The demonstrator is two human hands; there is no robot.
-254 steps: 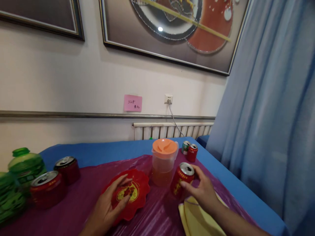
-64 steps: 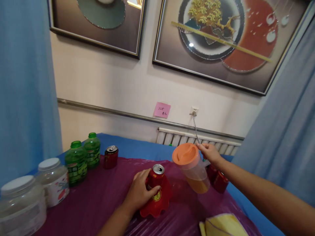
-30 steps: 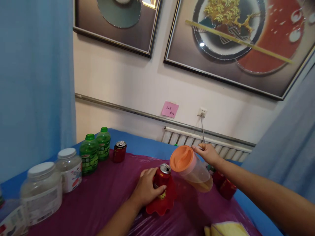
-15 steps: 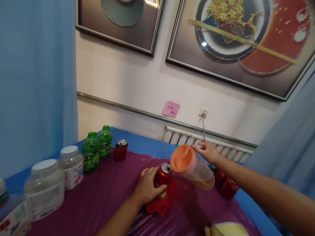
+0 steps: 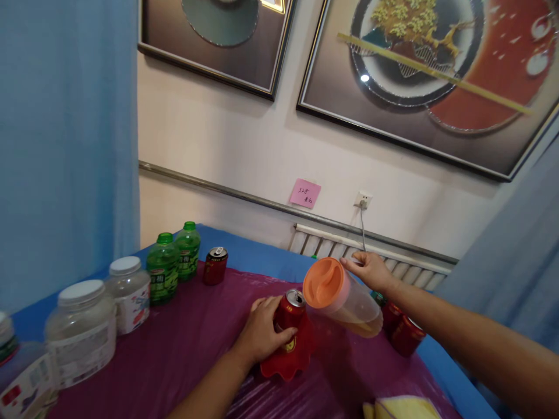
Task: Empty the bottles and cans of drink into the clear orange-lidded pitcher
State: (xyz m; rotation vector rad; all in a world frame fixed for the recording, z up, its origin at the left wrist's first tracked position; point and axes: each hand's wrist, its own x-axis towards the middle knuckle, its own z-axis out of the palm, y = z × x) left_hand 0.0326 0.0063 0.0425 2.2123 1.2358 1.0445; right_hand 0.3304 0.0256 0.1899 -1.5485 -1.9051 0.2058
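My left hand [image 5: 261, 333] is wrapped around a red drink can [image 5: 290, 311], whose opened top faces up. Under the can lies a red mat with a wavy edge [image 5: 286, 365]. My right hand [image 5: 370, 270] grips the handle of a clear plastic pitcher [image 5: 356, 306] with an orange lid [image 5: 324, 283]. The pitcher is tilted to the left, its lid close beside the can's top. Some pale yellowish liquid sits in its lower part. I cannot make out any stream between lid and can.
Green bottles [image 5: 162, 270], clear jars with white lids [image 5: 81, 331] and another red can [image 5: 215, 266] stand along the left. More red cans [image 5: 406, 336] are behind the pitcher at right. A yellow cloth [image 5: 404, 407] lies at the front edge of the purple cover [image 5: 196, 349].
Both hands, the can and the tilted pitcher keep nearly the same positions. The whole view has shifted very slightly.
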